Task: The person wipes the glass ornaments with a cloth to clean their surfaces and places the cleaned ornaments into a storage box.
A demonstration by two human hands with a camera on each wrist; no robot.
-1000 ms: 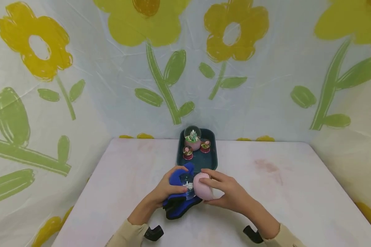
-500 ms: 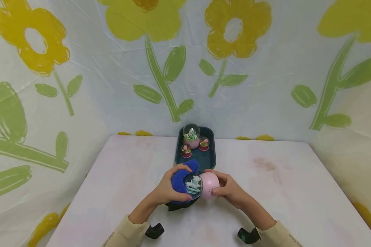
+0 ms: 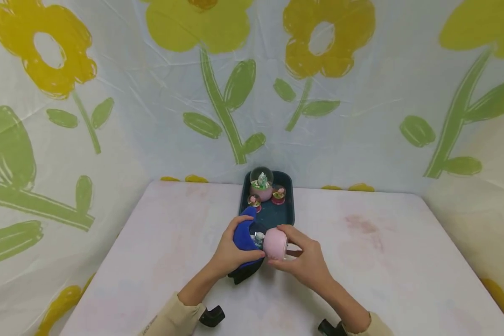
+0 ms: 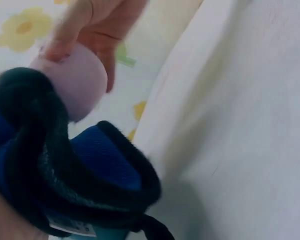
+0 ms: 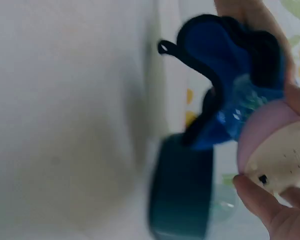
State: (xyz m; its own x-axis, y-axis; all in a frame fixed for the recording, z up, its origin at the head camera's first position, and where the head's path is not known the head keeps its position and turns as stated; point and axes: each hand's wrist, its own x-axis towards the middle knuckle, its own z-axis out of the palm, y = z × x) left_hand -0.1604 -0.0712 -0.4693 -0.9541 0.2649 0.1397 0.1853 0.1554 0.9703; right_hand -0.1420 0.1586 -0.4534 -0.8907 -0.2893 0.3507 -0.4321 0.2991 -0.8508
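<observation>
A snow globe with a pink base [image 3: 274, 243] is held sideways between both hands above the table, its clear ball toward the left. My left hand [image 3: 230, 247] grips a blue cloth [image 3: 243, 237] with black edging, wrapped round the ball. Part of the pale figure inside the ball [image 5: 242, 102] shows beyond the cloth. The fingers and thumb of my right hand [image 3: 308, 255] pinch the base by its rim. In the right wrist view the base's cream underside [image 5: 282, 155] faces the camera. The cloth [image 4: 107, 157] hides much of the left hand in the left wrist view.
A dark teal tray [image 3: 277, 215] stands just beyond the hands, by the back edge of the table [image 3: 378, 261]. It holds a large snow globe [image 3: 261, 191] and two small red-based ones [image 3: 279, 196]. A flower-patterned backdrop [image 3: 159, 93] surrounds the table.
The snow globe has turned within the cloth, and the right hand's hold on the base has shifted. Both hands are slightly farther forward, and less of the figure shows than half a second ago.
</observation>
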